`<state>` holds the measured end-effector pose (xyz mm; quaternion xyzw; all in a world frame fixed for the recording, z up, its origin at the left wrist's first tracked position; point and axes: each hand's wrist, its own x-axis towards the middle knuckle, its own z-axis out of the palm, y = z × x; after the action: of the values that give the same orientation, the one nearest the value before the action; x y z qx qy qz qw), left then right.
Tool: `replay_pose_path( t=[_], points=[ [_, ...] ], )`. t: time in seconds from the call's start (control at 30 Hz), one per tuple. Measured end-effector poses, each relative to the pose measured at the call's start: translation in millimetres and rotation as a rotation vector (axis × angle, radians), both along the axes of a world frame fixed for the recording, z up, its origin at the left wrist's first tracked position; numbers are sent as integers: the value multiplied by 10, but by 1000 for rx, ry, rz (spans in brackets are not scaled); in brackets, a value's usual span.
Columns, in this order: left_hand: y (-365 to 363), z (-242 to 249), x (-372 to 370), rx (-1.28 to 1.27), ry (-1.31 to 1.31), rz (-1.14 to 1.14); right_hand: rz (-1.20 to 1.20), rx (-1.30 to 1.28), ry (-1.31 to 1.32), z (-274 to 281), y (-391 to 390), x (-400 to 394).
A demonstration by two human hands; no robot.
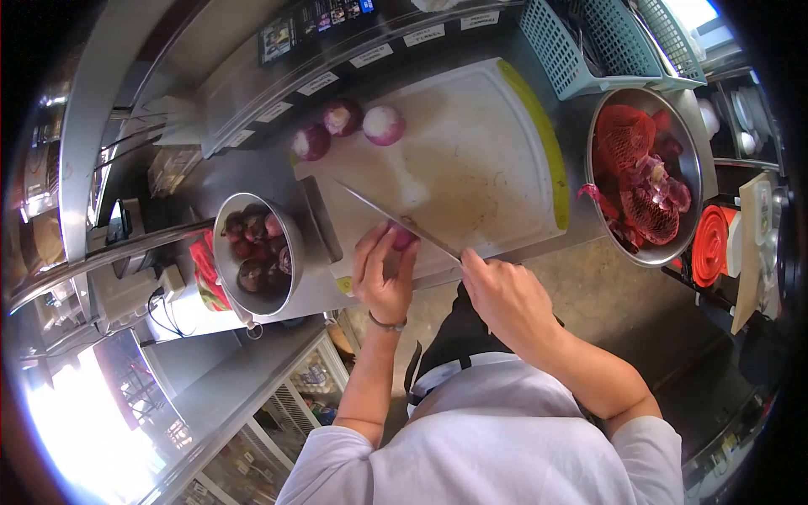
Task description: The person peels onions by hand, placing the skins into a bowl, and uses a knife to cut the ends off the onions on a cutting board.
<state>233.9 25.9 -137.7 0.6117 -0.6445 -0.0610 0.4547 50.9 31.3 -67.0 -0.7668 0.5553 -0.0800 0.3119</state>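
Note:
A red onion [403, 239] sits near the front edge of the white cutting board [454, 160], which has green ends. My left hand [383, 268] grips the onion from the left, fingers and thumb around it. In my right hand [505, 299] is the handle of a kitchen knife [383, 209], whose blade points up and left across the board and passes right at the onion. Toward the back left of the board stand three more onions: a purple one [311, 142], another with its cut end up [342, 117], and a paler one [384, 125].
At the left, a steel bowl [290, 220] holds several unpeeled onions. A larger steel bowl [596, 220] at the right contains red mesh netting [624, 135] and onion skins. Light-blue plastic baskets [589, 82] stand at the back right, beside a shelf edge with paper labels [370, 55].

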Motion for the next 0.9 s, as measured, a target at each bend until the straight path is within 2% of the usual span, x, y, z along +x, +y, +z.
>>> replay_pose_path(
  t=[0.23,0.3,0.43,0.53,0.6,0.63,0.7,0.77,0.83,0.87,0.9],
  points=[
    [1,15,-12,-6,3,4,-30,86,14,70,-2,-14],
    [-13,17,-11,-5,-11,12,-32,141,134,26,100,-88],
    [16,22,-4,-11,26,19,-81,126,100,-12,152,-76],
    [13,34,-9,0,50,22,-89,73,33,112,128,-104],
    [11,55,12,9,53,7,-233,-42,-90,156,108,-168],
    [9,69,23,27,39,-17,-232,-49,-88,149,72,-186],
    [20,117,43,42,27,-43,-383,-245,-20,93,-44,-222],
    [31,186,59,86,-76,-78,-411,-283,16,-39,-165,-245],
    [55,172,81,113,-40,-95,-453,-350,79,-209,-278,-266],
    [46,169,93,140,-13,-108,-468,-238,114,-210,-317,-263],
    [40,182,107,138,-7,-109,-469,-242,119,-285,-349,-277]
  ],
)
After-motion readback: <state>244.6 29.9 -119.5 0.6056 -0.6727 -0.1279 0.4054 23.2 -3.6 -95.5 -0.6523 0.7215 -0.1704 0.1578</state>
